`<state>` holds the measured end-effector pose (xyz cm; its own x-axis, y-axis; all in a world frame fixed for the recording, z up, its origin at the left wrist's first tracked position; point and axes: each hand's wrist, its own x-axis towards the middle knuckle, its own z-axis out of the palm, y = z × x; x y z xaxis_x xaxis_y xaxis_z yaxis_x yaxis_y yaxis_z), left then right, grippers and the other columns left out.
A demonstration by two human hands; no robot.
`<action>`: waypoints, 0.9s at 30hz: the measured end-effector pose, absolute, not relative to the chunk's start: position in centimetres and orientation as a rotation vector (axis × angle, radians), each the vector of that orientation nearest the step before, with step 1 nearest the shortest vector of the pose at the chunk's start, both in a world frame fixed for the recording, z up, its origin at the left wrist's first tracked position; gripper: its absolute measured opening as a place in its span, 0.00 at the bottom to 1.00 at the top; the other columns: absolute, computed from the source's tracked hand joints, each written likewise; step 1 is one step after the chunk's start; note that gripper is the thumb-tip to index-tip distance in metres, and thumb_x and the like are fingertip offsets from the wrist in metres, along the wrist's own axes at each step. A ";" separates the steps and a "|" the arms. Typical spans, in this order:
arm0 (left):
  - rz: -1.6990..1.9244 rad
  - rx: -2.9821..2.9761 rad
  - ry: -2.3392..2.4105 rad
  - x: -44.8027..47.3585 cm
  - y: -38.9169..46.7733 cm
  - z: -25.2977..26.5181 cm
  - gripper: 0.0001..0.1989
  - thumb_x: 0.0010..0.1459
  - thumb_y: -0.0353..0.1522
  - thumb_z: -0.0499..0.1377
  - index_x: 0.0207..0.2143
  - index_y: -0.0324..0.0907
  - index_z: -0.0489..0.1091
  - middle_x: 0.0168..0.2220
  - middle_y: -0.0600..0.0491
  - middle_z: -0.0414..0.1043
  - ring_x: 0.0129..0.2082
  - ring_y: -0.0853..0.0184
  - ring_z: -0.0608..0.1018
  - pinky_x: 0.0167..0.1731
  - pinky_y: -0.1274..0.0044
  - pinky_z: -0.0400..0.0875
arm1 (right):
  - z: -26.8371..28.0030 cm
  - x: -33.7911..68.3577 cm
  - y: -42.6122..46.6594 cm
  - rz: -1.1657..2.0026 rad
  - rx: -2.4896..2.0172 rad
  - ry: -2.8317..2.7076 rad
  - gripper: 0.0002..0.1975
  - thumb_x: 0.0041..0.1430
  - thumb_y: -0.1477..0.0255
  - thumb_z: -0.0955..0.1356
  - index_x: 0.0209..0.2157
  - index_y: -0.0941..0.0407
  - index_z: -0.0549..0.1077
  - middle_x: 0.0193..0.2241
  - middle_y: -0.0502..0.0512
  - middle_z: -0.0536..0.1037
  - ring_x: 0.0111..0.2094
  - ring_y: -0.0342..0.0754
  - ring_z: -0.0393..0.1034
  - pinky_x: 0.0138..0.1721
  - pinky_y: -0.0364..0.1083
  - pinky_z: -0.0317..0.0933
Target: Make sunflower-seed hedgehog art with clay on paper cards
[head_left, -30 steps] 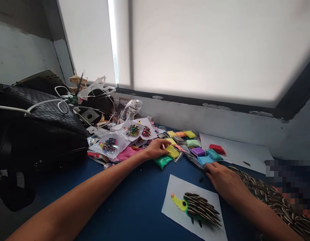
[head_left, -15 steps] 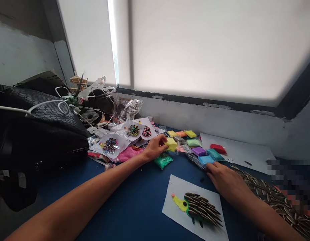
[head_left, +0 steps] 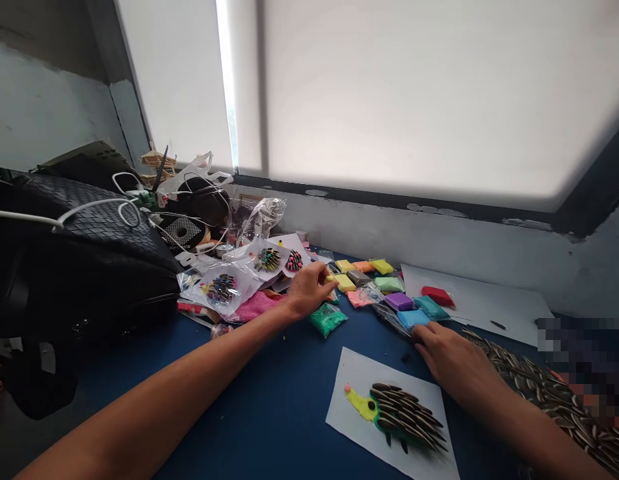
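Observation:
My left hand (head_left: pixel 310 290) is closed in a pinch at the left edge of a pale yellow clay packet (head_left: pixel 345 283), which lies among other packets. Just below it is a green clay packet (head_left: pixel 328 320). My right hand (head_left: pixel 442 343) has its fingers bent together at the near edge of a light blue clay packet (head_left: pixel 413 319); the fingertips are partly hidden. In front of me lies a white card (head_left: pixel 347 420) bearing a hedgehog (head_left: pixel 407 413) of green and yellow clay, with sunflower seeds for spines and a pink nose.
Purple (head_left: pixel 399 302), teal (head_left: pixel 430 308), red (head_left: pixel 438 297) and coral (head_left: pixel 359 298) packets lie around. Sunflower seeds (head_left: pixel 549 393) are piled at right. Finished hedgehog cards (head_left: pixel 222 290) in plastic lie at left, beside a black bag (head_left: pixel 89 267). White paper (head_left: pixel 519 310) lies near the wall.
My left hand has drawn slightly back, and the pale yellow packet now lies lower among the others. More of the coral packet shows. My right hand stays in place.

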<state>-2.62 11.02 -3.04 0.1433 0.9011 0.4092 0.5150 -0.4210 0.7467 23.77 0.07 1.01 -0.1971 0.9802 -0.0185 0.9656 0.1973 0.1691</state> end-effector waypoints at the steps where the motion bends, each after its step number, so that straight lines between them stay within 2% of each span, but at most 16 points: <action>1: 1.212 2.013 1.356 -2.6 11.0 -3.0 0.17 0.66 0.37 0.59 0.54 0.39 0.68 0.52 0.45 0.70 0.47 0.60 0.76 0.46 0.63 0.74 | 1.0 23.8 0.1 0.185 1.906 2.336 0.11 0.69 0.75 0.60 0.44 0.59 0.74 0.41 0.61 0.76 0.40 0.53 0.75 0.36 0.47 0.67; 7: 1.265 2.041 1.309 -2.7 11.3 -2.8 0.17 0.67 0.37 0.59 0.54 0.39 0.68 0.53 0.45 0.69 0.47 0.60 0.76 0.46 0.63 0.74 | 1.0 23.7 0.1 0.198 1.906 2.342 0.11 0.68 0.76 0.61 0.44 0.59 0.74 0.40 0.61 0.76 0.40 0.53 0.75 0.35 0.46 0.67; 12: 1.082 2.076 1.229 -2.1 11.7 -3.6 0.17 0.67 0.37 0.59 0.54 0.38 0.68 0.51 0.46 0.70 0.45 0.61 0.77 0.44 0.65 0.75 | 0.8 23.7 0.2 0.212 1.909 2.338 0.11 0.68 0.75 0.61 0.44 0.59 0.74 0.40 0.61 0.76 0.39 0.53 0.75 0.35 0.46 0.67; 19: 0.929 2.266 1.354 -2.6 11.3 -3.7 0.16 0.67 0.37 0.58 0.54 0.40 0.68 0.53 0.45 0.69 0.48 0.60 0.76 0.46 0.64 0.74 | 0.9 23.6 0.1 0.238 1.896 2.349 0.11 0.68 0.76 0.60 0.44 0.59 0.74 0.40 0.61 0.76 0.38 0.53 0.74 0.35 0.46 0.66; 27: 0.637 2.489 1.357 -3.1 10.7 -3.2 0.16 0.67 0.37 0.58 0.54 0.41 0.68 0.53 0.45 0.69 0.48 0.60 0.76 0.46 0.64 0.74 | 0.8 23.7 0.0 0.281 1.881 2.357 0.09 0.69 0.77 0.62 0.42 0.59 0.73 0.39 0.57 0.76 0.35 0.46 0.71 0.35 0.46 0.65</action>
<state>-3.11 10.67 -3.20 0.4750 0.8404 0.2609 0.7379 -0.5419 0.4023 23.66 0.02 0.79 -0.2247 0.9740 0.0271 0.9532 0.2140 0.2137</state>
